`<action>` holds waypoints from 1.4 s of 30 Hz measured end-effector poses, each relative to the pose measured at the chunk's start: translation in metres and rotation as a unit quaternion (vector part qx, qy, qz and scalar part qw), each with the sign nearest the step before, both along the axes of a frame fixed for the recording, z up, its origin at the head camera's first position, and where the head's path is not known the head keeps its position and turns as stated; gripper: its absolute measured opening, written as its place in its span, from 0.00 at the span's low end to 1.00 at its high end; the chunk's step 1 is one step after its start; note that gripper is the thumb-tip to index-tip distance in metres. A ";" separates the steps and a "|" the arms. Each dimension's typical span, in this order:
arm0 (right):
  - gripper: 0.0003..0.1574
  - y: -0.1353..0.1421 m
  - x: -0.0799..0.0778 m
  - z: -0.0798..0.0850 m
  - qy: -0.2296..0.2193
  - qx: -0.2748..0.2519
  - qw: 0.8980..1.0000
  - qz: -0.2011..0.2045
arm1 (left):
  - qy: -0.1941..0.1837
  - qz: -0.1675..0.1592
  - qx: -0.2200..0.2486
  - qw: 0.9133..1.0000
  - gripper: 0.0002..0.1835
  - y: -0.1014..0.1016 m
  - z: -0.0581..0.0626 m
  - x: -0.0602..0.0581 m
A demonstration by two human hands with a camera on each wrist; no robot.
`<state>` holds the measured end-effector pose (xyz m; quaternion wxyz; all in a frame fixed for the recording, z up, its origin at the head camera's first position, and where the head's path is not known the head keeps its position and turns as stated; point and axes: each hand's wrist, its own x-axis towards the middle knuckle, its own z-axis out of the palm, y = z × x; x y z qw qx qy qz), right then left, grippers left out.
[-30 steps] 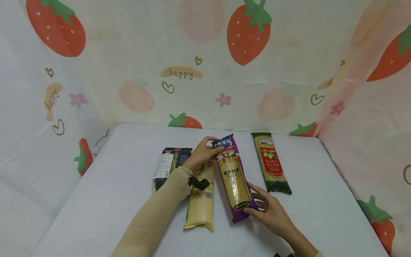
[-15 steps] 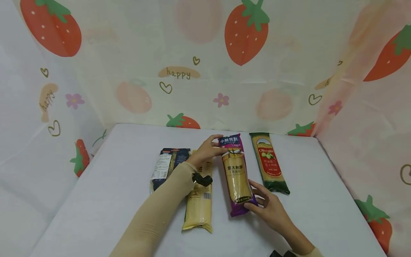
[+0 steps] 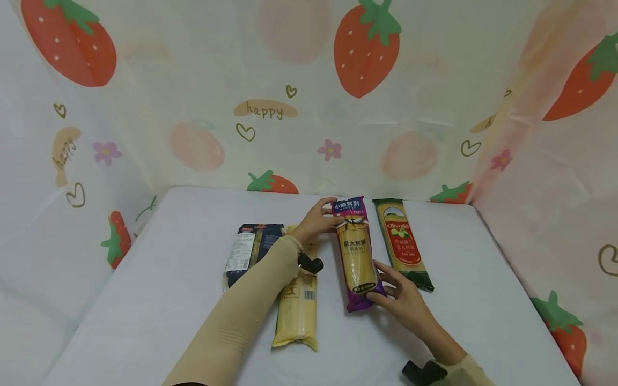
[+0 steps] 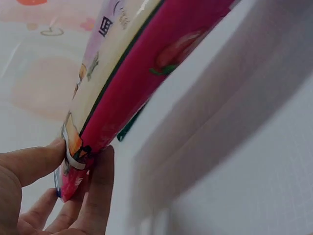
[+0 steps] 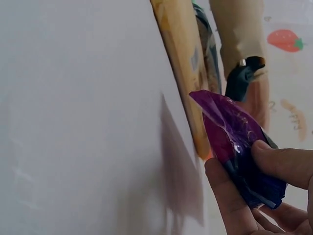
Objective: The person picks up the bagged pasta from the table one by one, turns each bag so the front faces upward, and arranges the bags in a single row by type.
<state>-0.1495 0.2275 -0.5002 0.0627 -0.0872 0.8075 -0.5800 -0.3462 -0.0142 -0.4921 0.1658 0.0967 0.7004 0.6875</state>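
Pinching the purple packet [image 3: 356,254] at both ends, our left hand [image 3: 316,221] and right hand [image 3: 406,301] have table [image 3: 475,279] spreading to its right edge.

Purple packet [image 3: 356,254]: "小熊驾到", "PASTA", "意大利面"; smaller print beneath illegible. Green-ended packet [image 3: 403,244]: "Olivoila", Chinese lines below too small. Dark-blue packet [image 3: 267,239]: white label [image 3: 240,252], print unreadable. Yellow packet [image 3: 295,319]: barcode [image 3: 309,295]. Back cloth [image 3: 289,145]: "happy". Left cloth [image 3: 34,214]: "happy", tilted.
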 end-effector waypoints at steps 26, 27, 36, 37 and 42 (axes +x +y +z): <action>0.49 -0.003 -0.039 0.002 -0.063 0.039 0.996 -0.053 | 0.035 -0.015 -0.137 0.990 0.40 0.025 -0.004 -0.023; 0.48 -0.003 -0.040 0.003 -0.064 0.040 0.996 -0.054 | 0.038 -0.018 -0.143 0.989 0.41 0.025 -0.005 -0.023; 0.47 -0.003 -0.045 -0.002 -0.059 0.049 0.995 -0.058 | 0.046 -0.058 -0.133 0.988 0.46 0.033 -0.022 -0.039; 0.47 -0.003 -0.046 -0.004 -0.061 0.051 0.995 -0.060 | 0.059 -0.069 -0.122 0.988 0.47 0.033 -0.030 -0.045; 0.48 -0.002 -0.050 -0.009 -0.059 0.075 0.993 -0.068 | 0.058 -0.084 -0.114 0.988 0.50 0.037 -0.036 -0.051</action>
